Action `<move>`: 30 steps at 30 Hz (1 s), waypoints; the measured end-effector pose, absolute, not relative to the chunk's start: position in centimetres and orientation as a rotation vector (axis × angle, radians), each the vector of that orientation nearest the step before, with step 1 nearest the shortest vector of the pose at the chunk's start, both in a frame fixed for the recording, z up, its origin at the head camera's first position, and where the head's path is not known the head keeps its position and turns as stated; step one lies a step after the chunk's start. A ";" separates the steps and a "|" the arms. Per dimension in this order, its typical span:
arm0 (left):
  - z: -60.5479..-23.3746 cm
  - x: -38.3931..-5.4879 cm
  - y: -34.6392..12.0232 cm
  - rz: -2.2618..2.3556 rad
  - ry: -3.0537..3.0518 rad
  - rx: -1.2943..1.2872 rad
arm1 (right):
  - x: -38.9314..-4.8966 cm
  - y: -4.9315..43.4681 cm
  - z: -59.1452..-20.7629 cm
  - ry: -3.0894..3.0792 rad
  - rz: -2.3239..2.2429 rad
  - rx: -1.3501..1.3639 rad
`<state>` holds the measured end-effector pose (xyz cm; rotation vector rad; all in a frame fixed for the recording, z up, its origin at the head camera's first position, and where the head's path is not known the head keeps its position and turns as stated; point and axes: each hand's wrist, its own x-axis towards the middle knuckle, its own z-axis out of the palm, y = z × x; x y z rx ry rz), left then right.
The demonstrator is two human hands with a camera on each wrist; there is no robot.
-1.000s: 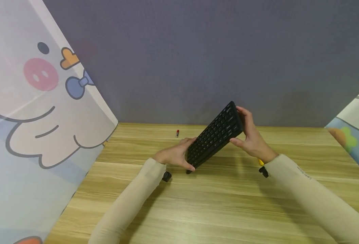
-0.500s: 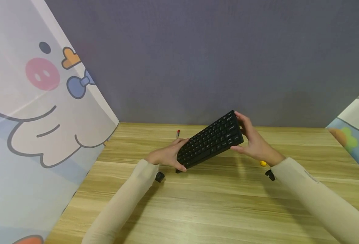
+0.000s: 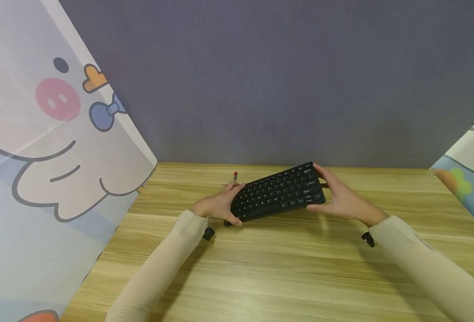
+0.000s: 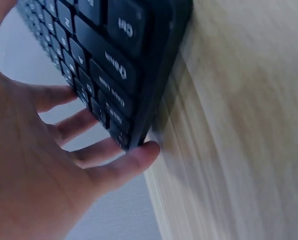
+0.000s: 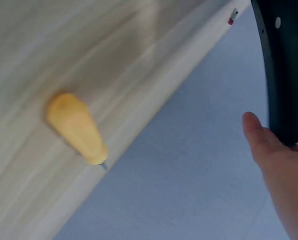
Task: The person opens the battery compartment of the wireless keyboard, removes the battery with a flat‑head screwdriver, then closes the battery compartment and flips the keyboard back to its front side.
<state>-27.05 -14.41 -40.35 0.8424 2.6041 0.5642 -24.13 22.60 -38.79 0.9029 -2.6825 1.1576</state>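
A compact black keyboard (image 3: 277,192) is held between both hands, its keys facing the person and its right end tilted up from the wooden table. My left hand (image 3: 220,205) grips the left end, thumb at the near edge and fingers along the far edge. Lettered keys on the keyboard (image 4: 99,60) show close up in the left wrist view, and that end is low over the wood. At the raised right end my right hand (image 3: 343,201) holds the keyboard, thumb at the near corner. Its dark underside appears in the right wrist view.
A small red-ended cylinder, like a battery (image 3: 235,176), lies behind the left hand. In the right wrist view a yellow-handled tool (image 5: 78,129) with a thin metal tip rests on the table. A grey panel (image 3: 277,85) stands along the table's back edge.
The keyboard's right end has come down and the whole keyboard has turned flatter and more level. My left hand has shifted left; my right hand has lowered and moved slightly right.
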 end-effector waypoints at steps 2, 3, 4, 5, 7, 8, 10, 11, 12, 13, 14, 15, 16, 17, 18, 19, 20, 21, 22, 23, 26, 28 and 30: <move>-40.5 -27.2 -14.5 0.520 2.629 0.847 | -24.0 22.7 -39.4 -2.799 1.098 0.835; -40.6 -27.3 -14.5 0.491 2.643 0.845 | -24.0 22.7 -39.8 -2.849 1.063 0.812; -40.7 -27.4 -14.5 0.453 2.662 0.850 | -23.9 22.7 -40.2 -2.891 1.036 0.795; -40.8 -27.5 -14.4 0.412 2.681 0.860 | -23.9 22.7 -40.6 -2.929 1.018 0.773; -40.9 -27.5 -14.3 0.334 2.714 0.873 | -23.9 22.6 -41.4 -2.980 1.006 0.751; -40.9 -27.5 -14.2 0.296 2.726 0.877 | -23.9 22.6 -41.8 -2.998 1.001 0.745; -40.8 -27.5 -13.9 0.232 2.742 0.885 | -23.8 22.5 -42.2 -3.024 0.994 0.733; -40.8 -27.5 -13.8 0.217 2.745 0.884 | -23.8 22.5 -42.4 -3.037 0.973 0.725; -40.8 -27.5 -13.7 0.204 2.748 0.880 | -23.7 22.4 -42.5 -3.039 0.946 0.730; -40.8 -27.5 -13.6 0.199 2.748 0.879 | -23.7 22.3 -42.7 -3.037 0.916 0.735; -40.8 -27.5 -13.5 0.198 2.747 0.876 | -23.7 22.3 -42.8 -3.036 0.895 0.737; -40.8 -27.5 -13.4 0.198 2.746 0.869 | -23.6 22.2 -42.9 -3.034 0.864 0.742; -40.9 -27.5 -13.4 0.204 2.742 0.863 | -23.6 22.1 -43.0 -3.036 0.835 0.746; -40.9 -27.5 -13.4 0.208 2.737 0.856 | -23.6 22.0 -43.1 -3.036 0.814 0.752; -40.9 -27.5 -13.4 0.212 2.733 0.852 | -23.5 21.9 -43.2 -3.045 0.795 0.752; -41.0 -27.5 -13.4 0.221 2.725 0.851 | -23.5 21.9 -43.3 -3.056 0.780 0.748; -40.9 -27.5 -13.3 0.229 2.718 0.848 | -23.5 21.8 -43.4 -3.069 0.766 0.741; -40.9 -27.5 -13.3 0.232 2.713 0.847 | -23.5 21.8 -43.4 -3.081 0.747 0.735; -40.9 -27.5 -13.3 0.237 2.707 0.849 | -23.4 21.7 -43.5 -3.092 0.734 0.725; -40.8 -27.5 -13.3 0.243 2.702 0.847 | -23.4 21.7 -43.5 -3.109 0.726 0.711; -40.6 -27.4 -13.4 0.272 2.686 0.841 | -23.3 21.7 -43.3 -3.159 0.704 0.677; -40.5 -27.4 -13.6 0.297 2.673 0.843 | -23.2 21.7 -42.9 -3.196 0.700 0.669; -40.3 -27.3 -13.8 0.320 2.668 0.840 | -23.2 21.7 -42.1 -3.204 0.701 0.690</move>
